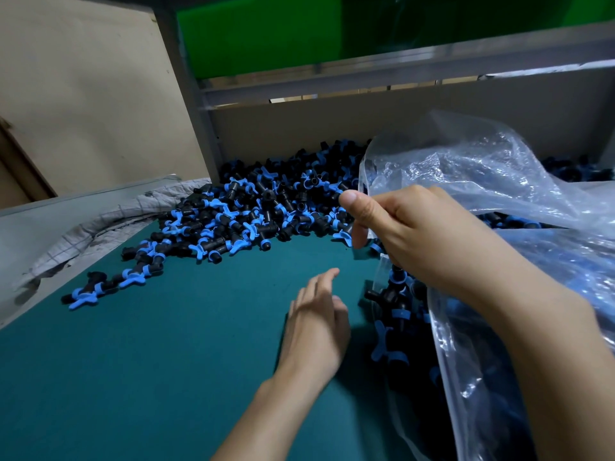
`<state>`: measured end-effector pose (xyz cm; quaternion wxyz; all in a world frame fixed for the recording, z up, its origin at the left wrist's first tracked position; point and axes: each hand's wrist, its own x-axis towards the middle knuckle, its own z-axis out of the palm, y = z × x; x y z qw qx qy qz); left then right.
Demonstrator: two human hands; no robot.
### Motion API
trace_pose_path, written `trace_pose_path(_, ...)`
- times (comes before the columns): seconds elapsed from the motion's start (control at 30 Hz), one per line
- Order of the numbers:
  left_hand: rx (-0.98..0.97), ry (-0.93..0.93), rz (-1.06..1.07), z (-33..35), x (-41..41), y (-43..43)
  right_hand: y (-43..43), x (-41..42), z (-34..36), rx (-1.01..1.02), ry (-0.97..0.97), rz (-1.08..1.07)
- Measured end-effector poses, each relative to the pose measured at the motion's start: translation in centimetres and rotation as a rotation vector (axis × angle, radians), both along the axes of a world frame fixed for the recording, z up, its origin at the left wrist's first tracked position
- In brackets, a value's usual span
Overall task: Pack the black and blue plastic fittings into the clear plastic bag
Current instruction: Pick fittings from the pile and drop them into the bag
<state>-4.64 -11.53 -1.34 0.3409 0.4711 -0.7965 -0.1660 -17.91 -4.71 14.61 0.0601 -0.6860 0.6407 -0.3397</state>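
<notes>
A big heap of black and blue plastic fittings (259, 207) lies across the back of the green table mat (166, 354), with a few strays (96, 287) trailing off to the left. The clear plastic bag (499, 181) stands at the right, crumpled, with several fittings (396, 314) visible inside its lower part. My right hand (412, 227) grips the bag's rim, thumb on top. My left hand (316, 324) hovers over the mat just left of the bag, fingers relaxed and holding nothing.
A grey checked cloth (109, 217) is bunched along the mat's left edge. A metal shelf frame (332, 84) and cardboard panels (86, 88) wall off the back and left. Green panels (259, 38) sit above the frame.
</notes>
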Motion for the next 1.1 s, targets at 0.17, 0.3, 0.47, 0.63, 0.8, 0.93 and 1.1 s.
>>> trace_pose_path(0.17,0.041,-0.067,0.21,-0.1,0.0,-3.2,-0.1,0.1,-0.6,0.091,0.016,0.013)
trace_pose_path(0.3,0.035,-0.214,0.198,0.2,-1.0,-5.5,-0.4,-0.1,-1.2,0.153,0.039,0.043)
trace_pose_path(0.47,-0.013,-0.293,0.113,0.4,-2.2,-8.2,-0.9,-0.6,-1.6,0.188,0.04,0.045)
trace_pose_path(0.63,0.06,-0.292,0.126,0.3,-3.2,-11.2,-1.0,-1.1,-1.8,0.196,0.023,0.057)
trace_pose_path(0.8,0.083,-0.305,0.163,0.4,-4.4,-13.7,-1.0,-1.9,-2.0,0.192,-0.011,0.04)
trace_pose_path(0.93,0.084,-0.346,0.18,0.4,-5.0,-15.4,-1.2,-2.3,-2.1,0.185,-0.035,0.003)
trace_pose_path(1.1,0.066,-0.372,0.156,0.6,-5.6,-17.0,-1.4,-2.5,-2.4,0.175,-0.047,-0.055)
